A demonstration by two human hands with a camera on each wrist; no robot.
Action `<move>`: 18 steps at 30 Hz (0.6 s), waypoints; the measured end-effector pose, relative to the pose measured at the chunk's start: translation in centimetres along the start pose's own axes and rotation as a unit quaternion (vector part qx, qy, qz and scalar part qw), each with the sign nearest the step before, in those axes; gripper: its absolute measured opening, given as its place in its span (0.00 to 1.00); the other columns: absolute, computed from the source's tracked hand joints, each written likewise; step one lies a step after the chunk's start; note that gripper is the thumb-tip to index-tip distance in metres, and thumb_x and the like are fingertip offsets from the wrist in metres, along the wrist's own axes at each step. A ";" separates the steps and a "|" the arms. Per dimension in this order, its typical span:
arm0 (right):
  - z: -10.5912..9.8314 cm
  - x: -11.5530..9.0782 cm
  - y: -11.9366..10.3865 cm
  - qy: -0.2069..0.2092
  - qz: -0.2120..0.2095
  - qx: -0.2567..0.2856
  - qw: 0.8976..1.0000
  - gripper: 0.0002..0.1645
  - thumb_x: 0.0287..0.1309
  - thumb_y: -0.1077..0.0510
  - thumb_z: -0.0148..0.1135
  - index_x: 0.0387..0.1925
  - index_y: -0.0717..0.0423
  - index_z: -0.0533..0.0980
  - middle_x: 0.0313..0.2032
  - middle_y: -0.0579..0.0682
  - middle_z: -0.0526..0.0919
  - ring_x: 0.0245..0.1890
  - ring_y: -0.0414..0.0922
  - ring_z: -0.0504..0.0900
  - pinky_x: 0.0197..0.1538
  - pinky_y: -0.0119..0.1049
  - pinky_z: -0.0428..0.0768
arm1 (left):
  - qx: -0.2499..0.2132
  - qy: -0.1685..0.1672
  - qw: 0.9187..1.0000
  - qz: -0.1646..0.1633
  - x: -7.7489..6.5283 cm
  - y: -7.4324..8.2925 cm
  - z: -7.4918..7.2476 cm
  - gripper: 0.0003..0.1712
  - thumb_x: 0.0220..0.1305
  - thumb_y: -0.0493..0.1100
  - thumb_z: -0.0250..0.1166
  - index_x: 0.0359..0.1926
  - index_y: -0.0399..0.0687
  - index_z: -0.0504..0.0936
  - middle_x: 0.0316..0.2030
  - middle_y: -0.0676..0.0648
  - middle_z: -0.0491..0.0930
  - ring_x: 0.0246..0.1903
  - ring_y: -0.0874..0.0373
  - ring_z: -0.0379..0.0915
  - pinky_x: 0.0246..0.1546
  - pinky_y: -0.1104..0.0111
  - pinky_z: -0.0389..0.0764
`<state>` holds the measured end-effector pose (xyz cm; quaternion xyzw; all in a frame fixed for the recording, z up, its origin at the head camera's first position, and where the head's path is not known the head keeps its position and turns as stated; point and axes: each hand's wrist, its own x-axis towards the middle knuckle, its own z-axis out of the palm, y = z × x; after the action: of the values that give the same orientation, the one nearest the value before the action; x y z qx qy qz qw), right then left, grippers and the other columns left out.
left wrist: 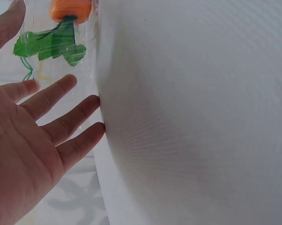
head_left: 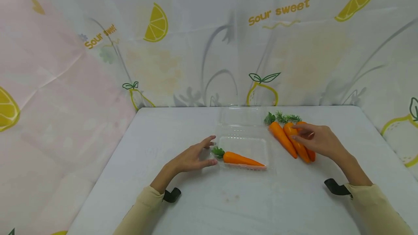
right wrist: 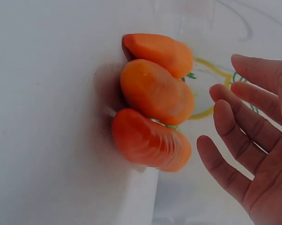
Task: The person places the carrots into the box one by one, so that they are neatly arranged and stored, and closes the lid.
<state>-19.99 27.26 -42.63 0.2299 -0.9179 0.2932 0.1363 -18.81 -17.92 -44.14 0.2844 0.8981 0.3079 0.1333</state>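
A clear plastic clamshell box (head_left: 243, 141) lies with its lid (head_left: 241, 117) folded back on the white table. One carrot (head_left: 241, 159) with green leaves rests along its near side. At the box's left edge is my left hand (head_left: 196, 157), thumb and fingers spread, holding nothing; the left wrist view shows the carrot's leaves (left wrist: 56, 44) behind clear plastic. To the right lie three carrots side by side: a left one (head_left: 281, 139), a middle one (head_left: 289, 130) and a right one (head_left: 311, 154). Over them hovers my right hand (head_left: 321, 140), fingers loosely bent and apart from the carrots in the right wrist view.
The white table (head_left: 156, 130) extends back to a hanging cloth (head_left: 196, 64) printed with lemons and lettering. Green carrot tops (head_left: 287, 117) lie toward the table's back edge. Each wrist carries a black device, one near the left sleeve (head_left: 172, 195) and one near the right sleeve (head_left: 336, 187).
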 end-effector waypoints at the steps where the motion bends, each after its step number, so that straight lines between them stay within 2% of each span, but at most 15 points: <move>1: 0.0 0.0 0.1 0.000 0.000 -0.003 1.000 0.18 0.52 0.60 0.74 0.46 0.60 0.83 0.28 0.43 0.84 0.27 0.39 0.80 0.31 0.32 0.81 | -0.001 0.000 1.000 0.000 0.0 0.0 0.0 0.51 0.62 0.67 0.63 0.78 0.56 0.51 0.65 0.46 0.71 0.64 0.50 0.66 0.64 0.48 0.65; 11: -0.3 -0.5 0.3 -0.014 0.013 -0.011 1.000 0.18 0.53 0.59 0.74 0.46 0.61 0.83 0.27 0.43 0.83 0.27 0.40 0.80 0.31 0.33 0.81 | -0.001 -0.001 1.000 -0.002 0.0 -0.2 0.2 0.51 0.62 0.67 0.63 0.78 0.58 0.50 0.65 0.47 0.71 0.64 0.51 0.66 0.64 0.49 0.65; 18: -0.5 -0.7 0.4 -0.016 0.025 -0.011 1.000 0.19 0.54 0.57 0.74 0.47 0.60 0.82 0.28 0.44 0.84 0.28 0.44 0.81 0.32 0.34 0.81 | -0.002 0.001 1.000 -0.001 0.0 -0.1 0.1 0.51 0.62 0.67 0.63 0.78 0.56 0.51 0.64 0.44 0.71 0.64 0.49 0.66 0.63 0.46 0.65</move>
<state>-19.48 28.11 -42.68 0.2101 -0.9285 0.2827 0.1172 -18.83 -17.90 -44.24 0.2828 0.8979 0.3096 0.1338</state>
